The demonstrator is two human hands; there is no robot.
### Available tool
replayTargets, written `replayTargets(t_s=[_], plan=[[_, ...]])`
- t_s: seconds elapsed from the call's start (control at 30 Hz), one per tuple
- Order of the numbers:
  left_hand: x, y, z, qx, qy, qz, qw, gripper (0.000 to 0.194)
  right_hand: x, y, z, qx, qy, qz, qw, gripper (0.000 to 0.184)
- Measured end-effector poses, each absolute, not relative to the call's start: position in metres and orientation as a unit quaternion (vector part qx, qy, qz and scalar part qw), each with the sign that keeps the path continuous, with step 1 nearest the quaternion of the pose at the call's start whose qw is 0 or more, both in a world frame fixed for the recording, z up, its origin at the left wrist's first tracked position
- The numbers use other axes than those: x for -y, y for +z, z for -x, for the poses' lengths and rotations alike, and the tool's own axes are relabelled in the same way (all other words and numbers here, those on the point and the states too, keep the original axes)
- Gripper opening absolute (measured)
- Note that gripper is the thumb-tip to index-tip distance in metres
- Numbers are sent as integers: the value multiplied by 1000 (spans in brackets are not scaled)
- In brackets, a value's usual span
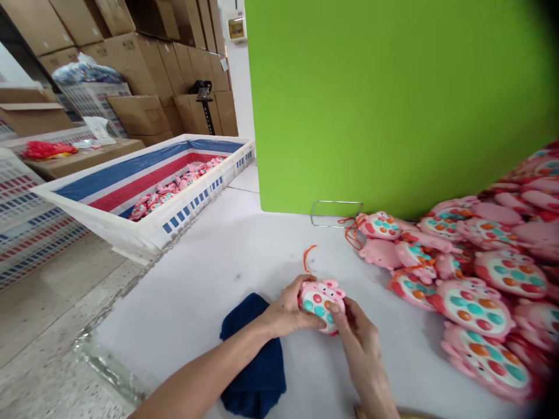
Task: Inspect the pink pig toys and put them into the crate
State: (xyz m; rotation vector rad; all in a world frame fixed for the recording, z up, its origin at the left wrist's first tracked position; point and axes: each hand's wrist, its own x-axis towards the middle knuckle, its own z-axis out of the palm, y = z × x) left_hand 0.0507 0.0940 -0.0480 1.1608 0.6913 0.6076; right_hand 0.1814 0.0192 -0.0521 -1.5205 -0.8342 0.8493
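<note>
L forearm [205,372] low across frame, L hand [286,308] wrapped round pink pop-it toy [321,305]; R hand [356,337] curled, gripping toy, thumb on front.

Storeroom corner beside a green partition [384,99]
Left of it, cardboard cartons [144,70] stack high against a white wall [239,75], above a speckled terrazzo floor [43,326].

Left hand [286,308], right hand [356,343] grip pink pop-it toy [321,305]; navy cloth [253,361] beside; toy pile [484,297] to right.
</note>
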Motion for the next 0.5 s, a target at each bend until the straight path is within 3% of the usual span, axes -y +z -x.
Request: replayTargets(t_s=[0.13,0.5], plan=[[-98,-51,-51,-322,313,-512,732,66,-19,-58,-183,347,428,593,587,48],[-98,-52,-50,-287,319,-464,775,50,-22,-76,-189,408,368,583,598,46]])
